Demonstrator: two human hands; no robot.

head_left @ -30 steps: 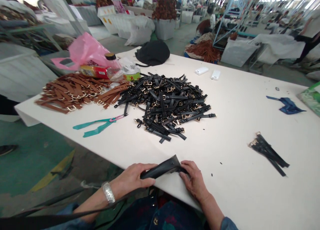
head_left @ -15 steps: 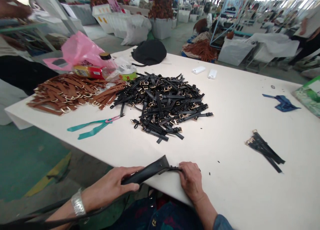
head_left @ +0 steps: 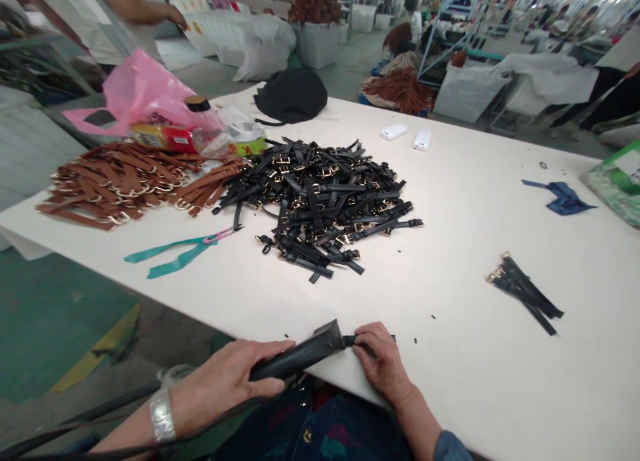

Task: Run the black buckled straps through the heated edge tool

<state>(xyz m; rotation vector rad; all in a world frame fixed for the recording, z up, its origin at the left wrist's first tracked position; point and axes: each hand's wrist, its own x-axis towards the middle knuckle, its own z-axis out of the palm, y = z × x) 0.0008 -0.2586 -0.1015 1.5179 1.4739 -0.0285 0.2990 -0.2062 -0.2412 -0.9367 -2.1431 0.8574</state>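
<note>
At the table's (head_left: 480, 387) near edge, the left hand (head_left: 225, 382) grips a black tool (head_left: 305, 355), thumb and fingers around its handle. The right hand (head_left: 383, 364) pinches a black strap (head_left: 349, 341); one end pokes left from the fingertips toward the tool's wide mouth. Whether they touch is unclear.

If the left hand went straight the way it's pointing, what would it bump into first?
Probably the small black strap pinched in the right hand: the left hand points its black tool that way. I can't tell whether tool and strap already touch.
</note>
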